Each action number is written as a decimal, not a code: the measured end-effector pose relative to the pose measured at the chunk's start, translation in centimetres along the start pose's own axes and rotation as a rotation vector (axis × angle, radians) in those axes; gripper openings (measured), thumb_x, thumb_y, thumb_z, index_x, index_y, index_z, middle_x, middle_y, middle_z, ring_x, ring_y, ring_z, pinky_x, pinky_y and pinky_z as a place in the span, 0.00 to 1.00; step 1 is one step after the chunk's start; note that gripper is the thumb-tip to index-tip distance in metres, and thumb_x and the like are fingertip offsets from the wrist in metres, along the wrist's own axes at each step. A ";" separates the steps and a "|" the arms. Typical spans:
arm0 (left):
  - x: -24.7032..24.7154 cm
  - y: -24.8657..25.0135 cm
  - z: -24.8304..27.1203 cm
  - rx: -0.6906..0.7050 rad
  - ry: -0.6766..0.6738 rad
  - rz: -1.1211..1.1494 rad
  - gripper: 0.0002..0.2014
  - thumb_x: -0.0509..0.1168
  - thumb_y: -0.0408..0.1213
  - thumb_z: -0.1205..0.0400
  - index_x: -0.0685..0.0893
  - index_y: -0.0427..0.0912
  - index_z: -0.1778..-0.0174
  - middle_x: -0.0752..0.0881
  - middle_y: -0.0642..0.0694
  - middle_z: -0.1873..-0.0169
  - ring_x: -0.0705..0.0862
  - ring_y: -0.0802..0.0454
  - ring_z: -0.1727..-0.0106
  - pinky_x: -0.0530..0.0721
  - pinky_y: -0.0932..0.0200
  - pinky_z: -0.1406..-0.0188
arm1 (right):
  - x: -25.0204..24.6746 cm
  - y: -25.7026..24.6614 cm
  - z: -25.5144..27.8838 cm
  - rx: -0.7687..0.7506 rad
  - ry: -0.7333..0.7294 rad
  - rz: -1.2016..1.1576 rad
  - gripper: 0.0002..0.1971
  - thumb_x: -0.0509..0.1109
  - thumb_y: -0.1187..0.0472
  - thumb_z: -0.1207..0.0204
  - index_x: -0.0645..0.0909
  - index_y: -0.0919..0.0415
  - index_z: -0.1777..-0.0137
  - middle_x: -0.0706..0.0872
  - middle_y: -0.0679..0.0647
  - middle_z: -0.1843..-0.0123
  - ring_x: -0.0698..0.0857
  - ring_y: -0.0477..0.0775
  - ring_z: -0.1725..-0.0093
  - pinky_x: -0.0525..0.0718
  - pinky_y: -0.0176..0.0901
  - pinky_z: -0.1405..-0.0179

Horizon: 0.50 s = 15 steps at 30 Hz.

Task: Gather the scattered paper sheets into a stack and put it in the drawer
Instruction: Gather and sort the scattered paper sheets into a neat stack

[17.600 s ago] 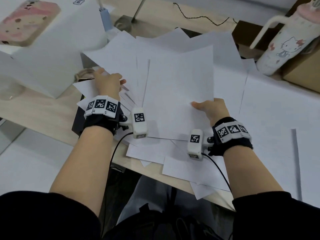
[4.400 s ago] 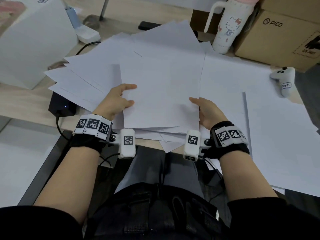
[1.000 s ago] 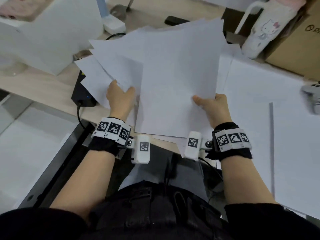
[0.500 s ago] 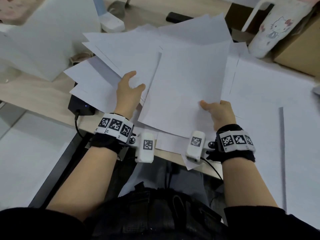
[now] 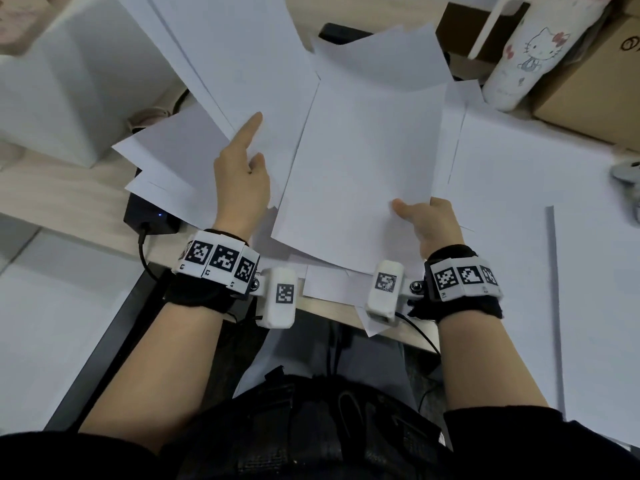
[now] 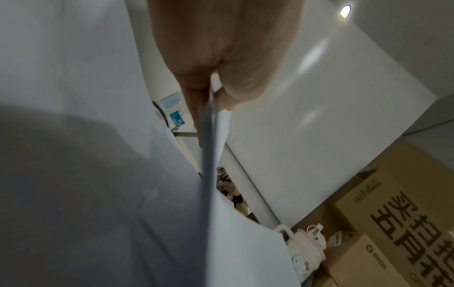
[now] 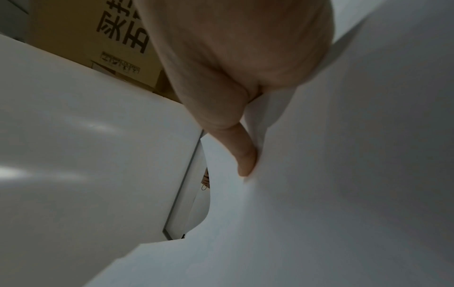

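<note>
Several white paper sheets (image 5: 363, 161) lie fanned and overlapping on the desk in the head view. My left hand (image 5: 247, 150) pinches the edge of a few sheets (image 5: 235, 57) that rise toward the upper left, its index finger stretched along them. The left wrist view shows those sheets (image 6: 209, 155) edge-on between thumb and fingers of the left hand (image 6: 213, 91). My right hand (image 5: 419, 216) grips the lower right corner of the top sheets, thumb on top. In the right wrist view the right hand (image 7: 250, 136) has a finger under the paper (image 7: 343, 174). No drawer is in view.
A large white box (image 5: 69, 81) stands at the left. A black power adapter (image 5: 149, 216) sits under the sheets' left corner at the desk (image 5: 69, 202) edge. A cartoon tumbler (image 5: 530, 53), a cardboard box (image 5: 595, 84) and a controller (image 5: 627, 174) stand at the right.
My left hand has taken a fresh hold on the left sheets, which now rise higher toward the upper left, and its index finger has stretched out. The right hand keeps its grip.
</note>
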<state>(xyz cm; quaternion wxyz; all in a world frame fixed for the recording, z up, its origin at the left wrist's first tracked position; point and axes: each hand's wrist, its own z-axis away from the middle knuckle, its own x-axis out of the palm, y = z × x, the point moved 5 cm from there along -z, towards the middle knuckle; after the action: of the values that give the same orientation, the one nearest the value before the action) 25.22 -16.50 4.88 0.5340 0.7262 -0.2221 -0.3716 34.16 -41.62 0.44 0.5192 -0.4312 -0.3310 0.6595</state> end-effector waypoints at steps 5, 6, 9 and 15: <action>-3.4 2.4 0.6 0.130 0.176 -0.001 0.28 0.51 0.18 0.19 0.74 0.41 0.24 0.75 0.52 0.27 0.69 0.64 0.24 0.64 0.77 0.27 | 0.2 0.1 0.2 -0.013 0.022 -0.026 0.16 0.73 0.68 0.25 0.79 0.68 0.38 0.84 0.57 0.47 0.80 0.55 0.49 0.75 0.41 0.51; -4.0 2.8 0.8 0.151 0.199 0.007 0.28 0.51 0.18 0.20 0.75 0.42 0.25 0.76 0.54 0.28 0.69 0.66 0.26 0.66 0.71 0.24 | 0.2 0.1 0.2 -0.016 0.025 -0.026 0.17 0.74 0.69 0.26 0.79 0.68 0.38 0.85 0.58 0.45 0.81 0.55 0.49 0.75 0.41 0.50; -5.0 3.7 1.4 0.187 0.228 0.033 0.30 0.51 0.17 0.22 0.78 0.45 0.28 0.79 0.57 0.31 0.71 0.72 0.30 0.69 0.69 0.26 | 0.3 0.2 0.3 -0.023 0.019 -0.033 0.18 0.74 0.71 0.27 0.79 0.68 0.38 0.86 0.58 0.43 0.82 0.56 0.47 0.77 0.40 0.53; -6.5 6.2 2.8 0.262 0.297 -0.011 0.29 0.52 0.16 0.22 0.78 0.45 0.29 0.78 0.59 0.33 0.71 0.68 0.28 0.61 0.88 0.39 | 0.2 0.3 0.5 -0.045 -0.004 -0.010 0.18 0.71 0.73 0.26 0.77 0.70 0.37 0.83 0.57 0.45 0.81 0.55 0.47 0.75 0.41 0.47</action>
<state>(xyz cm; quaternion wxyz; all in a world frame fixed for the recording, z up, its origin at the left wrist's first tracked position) 19.39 -15.59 12.28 0.4599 0.8376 -0.1831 -0.2313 33.58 -41.49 0.36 0.5117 -0.4399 -0.3490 0.6503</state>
